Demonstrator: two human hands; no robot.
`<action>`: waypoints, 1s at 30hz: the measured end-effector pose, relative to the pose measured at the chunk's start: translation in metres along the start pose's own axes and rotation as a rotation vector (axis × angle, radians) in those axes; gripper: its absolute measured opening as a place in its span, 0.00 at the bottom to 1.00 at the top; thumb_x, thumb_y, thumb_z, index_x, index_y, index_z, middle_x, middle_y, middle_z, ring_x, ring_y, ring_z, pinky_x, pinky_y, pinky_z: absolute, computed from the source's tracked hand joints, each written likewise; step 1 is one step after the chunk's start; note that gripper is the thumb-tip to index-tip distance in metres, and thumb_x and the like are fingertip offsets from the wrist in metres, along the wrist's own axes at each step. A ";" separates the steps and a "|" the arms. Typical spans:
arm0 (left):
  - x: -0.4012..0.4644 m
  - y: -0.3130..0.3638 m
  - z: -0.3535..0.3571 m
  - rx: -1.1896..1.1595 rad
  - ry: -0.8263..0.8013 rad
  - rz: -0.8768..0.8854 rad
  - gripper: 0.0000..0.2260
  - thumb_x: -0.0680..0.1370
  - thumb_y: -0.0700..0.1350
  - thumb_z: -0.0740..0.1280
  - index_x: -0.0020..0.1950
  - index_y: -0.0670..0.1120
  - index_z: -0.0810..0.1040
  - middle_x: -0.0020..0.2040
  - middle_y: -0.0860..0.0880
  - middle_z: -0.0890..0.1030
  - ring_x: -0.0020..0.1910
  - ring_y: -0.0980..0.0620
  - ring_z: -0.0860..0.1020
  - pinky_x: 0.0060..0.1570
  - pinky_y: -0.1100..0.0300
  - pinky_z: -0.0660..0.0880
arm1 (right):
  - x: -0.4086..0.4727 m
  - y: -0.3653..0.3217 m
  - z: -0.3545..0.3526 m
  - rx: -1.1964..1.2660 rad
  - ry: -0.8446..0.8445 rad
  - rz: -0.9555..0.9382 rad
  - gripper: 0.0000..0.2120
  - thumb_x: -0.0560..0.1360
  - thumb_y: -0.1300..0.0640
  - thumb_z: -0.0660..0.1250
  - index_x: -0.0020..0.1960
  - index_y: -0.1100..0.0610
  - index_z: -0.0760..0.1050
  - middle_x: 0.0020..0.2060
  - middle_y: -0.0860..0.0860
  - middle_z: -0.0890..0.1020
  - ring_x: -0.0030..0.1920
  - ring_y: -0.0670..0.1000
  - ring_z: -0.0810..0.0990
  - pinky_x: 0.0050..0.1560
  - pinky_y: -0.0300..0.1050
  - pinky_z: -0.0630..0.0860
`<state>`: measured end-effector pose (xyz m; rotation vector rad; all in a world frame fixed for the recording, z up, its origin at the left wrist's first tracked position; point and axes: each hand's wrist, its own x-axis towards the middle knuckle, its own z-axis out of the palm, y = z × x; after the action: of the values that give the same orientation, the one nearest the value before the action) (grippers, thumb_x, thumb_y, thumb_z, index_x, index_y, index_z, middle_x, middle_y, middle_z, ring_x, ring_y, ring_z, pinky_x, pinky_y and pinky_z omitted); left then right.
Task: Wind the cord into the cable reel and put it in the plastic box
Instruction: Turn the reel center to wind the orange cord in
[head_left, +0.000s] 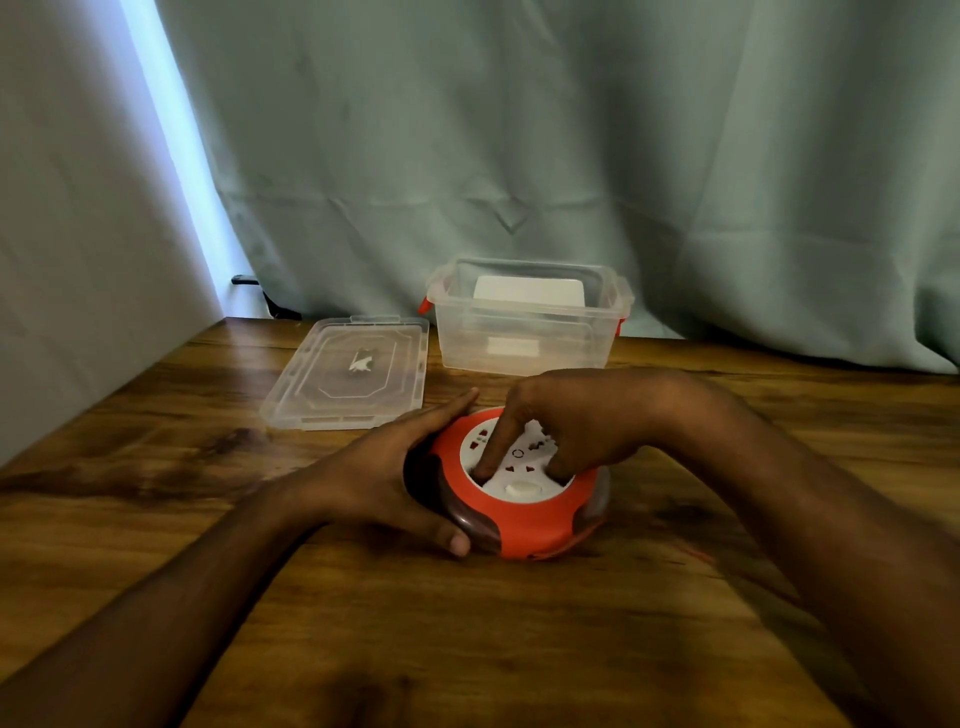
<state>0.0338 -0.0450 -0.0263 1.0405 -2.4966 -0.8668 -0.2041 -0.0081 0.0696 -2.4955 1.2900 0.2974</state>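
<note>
While the left hand (387, 480) cups the side of the cable reel (519, 488) at about nine o'clock, palm pressed to its dark rim, fingers stretched along the far edge and thumb curled round the near edge, the right hand (576, 415) arches over the top from three o'clock. Its fingers (493, 441) point down onto the white socket face: one fingertip is planted near the seam between the white disc and the red housing, and another digit presses at the disc's right edge. Neither hand is closed into a fist; both bear on the reel, the left grasping its flank, the right pushing into the top.

The reel sits flat on the wooden table (363, 623), near the centre of the view. No loose cord can be made out around it, though a faint red streak lies on the wood at about four o'clock and is too blurred to identify.

At twelve o'clock from the reel, well apart, stands the clear plastic box (527, 317), open, with red latches at its ends. Its lid (348, 371) lies flat on the table just beside it, at ten o'clock from the reel. A pale green curtain (571, 130) hangs behind.
</note>
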 end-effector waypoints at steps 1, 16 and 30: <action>0.000 0.000 0.000 0.008 0.000 0.000 0.58 0.54 0.72 0.80 0.72 0.80 0.45 0.80 0.67 0.57 0.77 0.65 0.59 0.76 0.61 0.63 | -0.001 -0.001 -0.001 -0.008 0.000 -0.004 0.32 0.74 0.61 0.75 0.66 0.28 0.73 0.67 0.41 0.71 0.59 0.41 0.71 0.54 0.40 0.78; -0.001 0.002 0.002 0.006 -0.002 -0.024 0.61 0.53 0.72 0.80 0.73 0.79 0.41 0.78 0.70 0.56 0.78 0.64 0.58 0.75 0.63 0.63 | 0.016 0.009 0.007 -0.123 0.219 0.145 0.34 0.63 0.26 0.72 0.65 0.41 0.80 0.59 0.41 0.78 0.52 0.44 0.75 0.39 0.38 0.74; 0.000 0.000 0.002 0.007 0.021 -0.004 0.61 0.54 0.72 0.80 0.76 0.76 0.43 0.80 0.65 0.57 0.78 0.62 0.60 0.77 0.57 0.64 | -0.010 0.017 -0.012 0.091 0.056 -0.081 0.21 0.73 0.61 0.77 0.58 0.38 0.84 0.67 0.37 0.75 0.46 0.28 0.75 0.37 0.27 0.72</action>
<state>0.0326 -0.0445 -0.0278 1.0524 -2.4824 -0.8447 -0.2238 -0.0140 0.0810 -2.4869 1.1919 0.1479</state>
